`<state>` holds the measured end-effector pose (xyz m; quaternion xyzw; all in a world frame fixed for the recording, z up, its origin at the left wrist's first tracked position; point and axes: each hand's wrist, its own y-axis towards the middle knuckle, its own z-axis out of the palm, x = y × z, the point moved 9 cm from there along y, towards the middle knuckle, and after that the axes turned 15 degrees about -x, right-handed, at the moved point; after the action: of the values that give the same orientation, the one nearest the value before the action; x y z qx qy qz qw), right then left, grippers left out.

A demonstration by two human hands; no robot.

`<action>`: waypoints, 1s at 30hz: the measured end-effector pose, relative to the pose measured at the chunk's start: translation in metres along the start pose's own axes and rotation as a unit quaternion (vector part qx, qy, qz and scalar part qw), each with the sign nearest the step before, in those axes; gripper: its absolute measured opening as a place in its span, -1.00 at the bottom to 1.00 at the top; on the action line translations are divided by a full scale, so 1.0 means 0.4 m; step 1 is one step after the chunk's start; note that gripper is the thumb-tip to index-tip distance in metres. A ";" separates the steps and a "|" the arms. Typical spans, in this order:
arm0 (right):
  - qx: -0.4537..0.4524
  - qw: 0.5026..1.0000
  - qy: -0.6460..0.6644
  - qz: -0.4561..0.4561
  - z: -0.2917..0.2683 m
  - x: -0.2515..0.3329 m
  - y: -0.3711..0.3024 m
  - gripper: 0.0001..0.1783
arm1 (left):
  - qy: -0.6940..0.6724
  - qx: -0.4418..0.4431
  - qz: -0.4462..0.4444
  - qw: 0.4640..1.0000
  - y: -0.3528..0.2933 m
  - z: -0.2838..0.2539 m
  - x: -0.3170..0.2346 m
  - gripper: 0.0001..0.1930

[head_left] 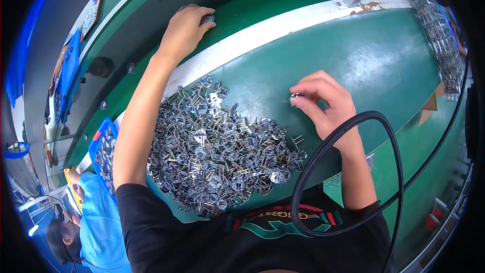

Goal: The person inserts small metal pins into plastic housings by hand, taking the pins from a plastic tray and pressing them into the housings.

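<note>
Between my left hand (pixel 188 29) and my right hand (pixel 327 98) I have an open way over the green worktop (pixel 288 63), with the white ledge (pixel 257 31) to cross, and right of my left hand the green strip (pixel 247 9) beyond that ledge is free too. Nearer my body than both hands, the heaped pile of metal parts (pixel 217 146) blocks any low sweep between my forearms. Right of my right hand there is room up to the stacked metal pieces (pixel 440 45), but a black cable (pixel 369 115) loops across my view of that wrist.
</note>
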<state>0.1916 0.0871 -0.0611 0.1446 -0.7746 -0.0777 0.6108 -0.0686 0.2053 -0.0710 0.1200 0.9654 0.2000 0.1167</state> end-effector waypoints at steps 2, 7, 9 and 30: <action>-0.025 0.980 0.112 0.164 0.003 -0.043 -0.007 -0.88 | -0.138 -0.024 -0.064 0.988 -0.034 -0.035 -0.051 -0.66; -0.074 0.991 0.102 0.038 0.003 0.048 0.037 -0.88 | -0.472 -0.037 -0.193 0.859 -0.157 -0.135 -0.230 -0.58; -0.058 0.984 0.019 -0.166 0.018 0.153 0.039 -0.87 | -0.460 -0.040 -0.173 0.870 -0.191 -0.179 -0.277 -0.53; -0.038 0.982 0.027 -0.181 0.115 0.157 0.000 -0.86 | -0.472 0.031 -0.272 0.838 -0.292 -0.183 -0.302 -0.59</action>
<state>0.1338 0.0642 -0.0141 0.2608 -0.7153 -0.2121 0.6126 0.0038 0.0417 -0.0327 -0.0637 0.7930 0.0493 0.6038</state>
